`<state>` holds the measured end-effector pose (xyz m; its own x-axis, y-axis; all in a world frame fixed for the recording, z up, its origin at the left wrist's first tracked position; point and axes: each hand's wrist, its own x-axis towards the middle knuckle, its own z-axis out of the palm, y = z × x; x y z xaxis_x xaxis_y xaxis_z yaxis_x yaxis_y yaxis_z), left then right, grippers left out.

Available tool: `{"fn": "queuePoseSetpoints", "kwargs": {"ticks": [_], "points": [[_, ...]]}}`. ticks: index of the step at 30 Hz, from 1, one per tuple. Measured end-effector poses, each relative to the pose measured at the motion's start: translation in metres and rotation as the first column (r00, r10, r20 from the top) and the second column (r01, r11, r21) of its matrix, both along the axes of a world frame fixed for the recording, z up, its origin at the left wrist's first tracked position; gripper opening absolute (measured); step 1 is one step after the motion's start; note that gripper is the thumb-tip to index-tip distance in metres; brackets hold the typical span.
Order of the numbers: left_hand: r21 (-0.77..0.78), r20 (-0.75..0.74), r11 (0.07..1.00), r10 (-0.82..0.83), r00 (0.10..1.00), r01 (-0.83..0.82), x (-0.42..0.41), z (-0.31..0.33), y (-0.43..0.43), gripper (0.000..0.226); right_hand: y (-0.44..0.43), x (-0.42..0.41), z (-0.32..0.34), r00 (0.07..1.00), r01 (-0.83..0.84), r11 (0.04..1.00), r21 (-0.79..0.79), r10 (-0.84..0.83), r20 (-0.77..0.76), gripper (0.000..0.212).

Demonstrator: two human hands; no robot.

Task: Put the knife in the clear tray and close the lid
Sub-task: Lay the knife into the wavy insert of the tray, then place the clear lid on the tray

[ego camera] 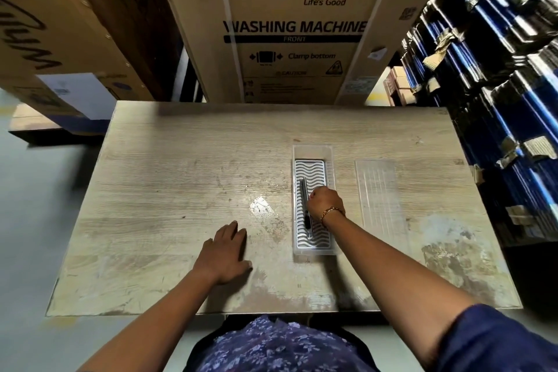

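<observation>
The right hand is curled over the knife, fingers closed on it, inside the clear tray. The knife lies lengthwise along the tray's left side on a wavy white liner; if it sits crooked, the lid, flat on the table just right, may not seat. The left hand rests spread, holding nothing

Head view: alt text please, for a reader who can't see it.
The right hand holds a knife lengthwise in an open clear tray on a wooden table. The clear lid lies right of it; the left hand rests flat.
</observation>
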<state>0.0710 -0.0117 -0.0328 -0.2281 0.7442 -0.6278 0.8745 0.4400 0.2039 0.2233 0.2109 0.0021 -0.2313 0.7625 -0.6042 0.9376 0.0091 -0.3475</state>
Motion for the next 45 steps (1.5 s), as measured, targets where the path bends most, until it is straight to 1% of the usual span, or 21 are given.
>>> {"fn": "queuePoseSetpoints", "kwargs": {"ticks": [5,7,9,12,14,16,18,19,21,23,24,27,28,30,32,34,35,37,40,42,45], "points": [[-0.001,0.001,1.000,0.015,1.000,-0.015,0.001,0.001,-0.013,0.088,-0.002,0.000,-0.005,0.996,-0.033,0.999,0.014,0.031,0.078,0.026],[0.009,0.001,1.000,0.026,1.000,-0.026,0.001,0.001,-0.015,0.088,0.000,0.004,0.002,0.996,-0.069,0.997,0.021,0.068,0.060,0.019],[0.024,0.008,0.999,0.040,0.999,-0.040,0.001,0.000,-0.013,0.088,0.006,0.017,0.014,0.996,-0.080,0.993,0.084,0.082,-0.022,0.015],[0.069,0.033,0.996,0.061,0.998,-0.064,0.004,0.002,-0.005,0.083,0.016,0.060,0.029,0.971,0.087,0.969,0.231,-0.030,-0.238,0.019],[0.116,0.072,0.989,0.088,0.994,-0.096,0.009,0.005,0.005,0.077,0.024,0.105,0.023,0.929,0.276,0.940,0.199,-0.208,-0.305,0.032],[0.158,0.131,0.976,0.128,0.983,-0.148,0.015,0.009,0.018,0.069,0.029,0.149,0.004,0.901,0.411,0.904,0.120,-0.382,-0.207,0.067],[0.196,0.188,0.958,0.171,0.967,-0.208,0.024,0.015,0.033,0.064,0.026,0.180,-0.016,0.914,0.399,0.911,0.102,-0.404,0.036,0.101],[0.214,0.213,0.947,0.194,0.957,-0.240,0.028,0.019,0.040,0.064,0.022,0.188,-0.022,0.916,0.368,0.925,0.089,-0.378,0.133,0.109],[0.244,0.260,0.921,0.240,0.935,-0.304,0.037,0.025,0.054,0.065,0.016,0.195,-0.025,0.919,0.308,0.948,0.083,-0.319,0.233,0.114],[0.279,0.302,0.890,0.276,0.912,-0.362,0.044,0.027,0.065,0.061,0.020,0.197,-0.025,0.912,0.332,0.940,0.077,-0.341,0.229,0.104],[0.304,0.315,0.872,0.287,0.904,-0.383,0.047,0.028,0.069,0.055,0.024,0.198,-0.026,0.903,0.379,0.923,0.072,-0.386,0.188,0.092],[0.410,0.318,0.822,0.278,0.907,-0.396,0.053,0.030,0.077,0.042,0.036,0.207,-0.021,0.848,0.529,0.847,0.051,-0.527,-0.052,0.035],[0.442,0.320,0.805,0.271,0.908,-0.396,0.055,0.032,0.080,0.040,0.040,0.210,-0.016,0.825,0.559,0.828,0.044,-0.550,-0.125,0.024],[0.479,0.347,0.775,0.265,0.899,-0.413,0.061,0.039,0.089,0.036,0.045,0.214,-0.002,0.751,0.624,0.781,0.008,-0.598,-0.281,0.015],[0.471,0.409,0.761,0.260,0.875,-0.446,0.067,0.047,0.101,0.034,0.048,0.212,0.019,0.607,0.689,0.719,-0.092,-0.642,-0.468,0.023],[0.412,0.523,0.748,0.274,0.807,-0.520,0.074,0.055,0.116,0.035,0.046,0.201,0.044,0.458,0.687,0.684,-0.245,-0.670,-0.585,0.025],[0.367,0.596,0.731,0.290,0.749,-0.575,0.078,0.059,0.122,0.036,0.044,0.192,0.054,0.427,0.648,0.698,-0.305,-0.664,-0.614,0.024],[0.252,0.730,0.680,0.333,0.596,-0.688,0.084,0.066,0.135,0.039,0.036,0.171,0.066,0.442,0.535,0.760,-0.370,-0.625,-0.644,0.025],[0.081,0.835,0.584,0.403,0.375,-0.808,0.086,0.071,0.141,0.037,0.023,0.132,0.064,0.539,0.415,0.826,-0.382,-0.561,-0.628,0.024],[0.073,0.819,0.532,0.451,0.355,-0.843,0.081,0.068,0.135,0.036,0.015,0.113,0.054,0.573,0.386,0.839,-0.384,-0.544,-0.612,0.021],[0.137,0.728,0.533,0.517,0.450,-0.835,0.073,0.055,0.121,0.038,0.002,0.098,0.030,0.654,0.382,0.875,-0.297,-0.483,-0.582,0.018]]}}
